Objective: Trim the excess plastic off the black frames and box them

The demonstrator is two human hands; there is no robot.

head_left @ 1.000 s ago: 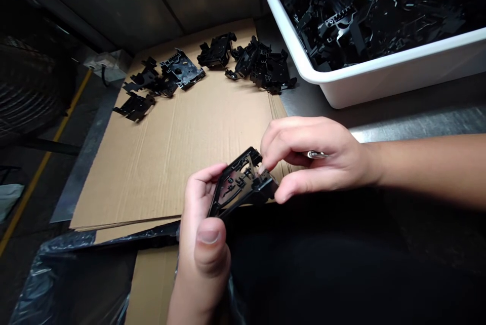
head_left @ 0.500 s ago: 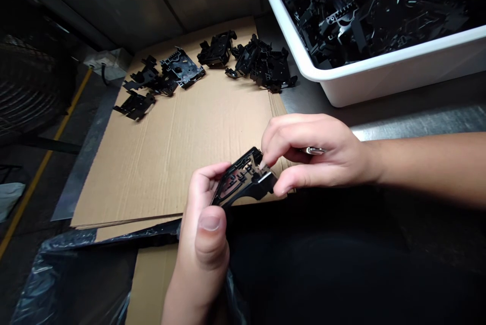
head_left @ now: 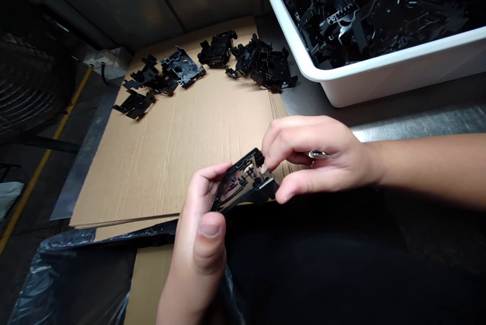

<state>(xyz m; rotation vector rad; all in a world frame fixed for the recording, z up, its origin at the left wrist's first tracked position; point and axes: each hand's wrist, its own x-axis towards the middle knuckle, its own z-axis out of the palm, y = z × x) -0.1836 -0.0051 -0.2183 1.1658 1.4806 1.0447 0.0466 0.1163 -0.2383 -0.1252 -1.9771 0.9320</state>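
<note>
In my left hand (head_left: 205, 229) is a black molded plastic part (head_left: 243, 180), a frame with openings and small ribs inside, tilted above the near edge of the cardboard. My left fingers go around its far side and the thumb lies along the near end. My right hand (head_left: 315, 155) is curled at the part's right end, fingertips against it. A slim shiny metal tool (head_left: 319, 155) shows between the right fingers and palm; most of it is hidden, so its kind cannot be made out.
Several similar black plastic parts (head_left: 182, 68) lie along the far side of the stacked cardboard sheets (head_left: 152, 163). A white bin (head_left: 379, 77) heaped with black parts stands at the back right on a metal table. Black plastic sheeting (head_left: 68, 264) hangs at the lower left, near a fan (head_left: 30, 82).
The black part has tilted slightly in my left hand. My right hand has shifted a little, and the metal tool in it sits slightly further right.
</note>
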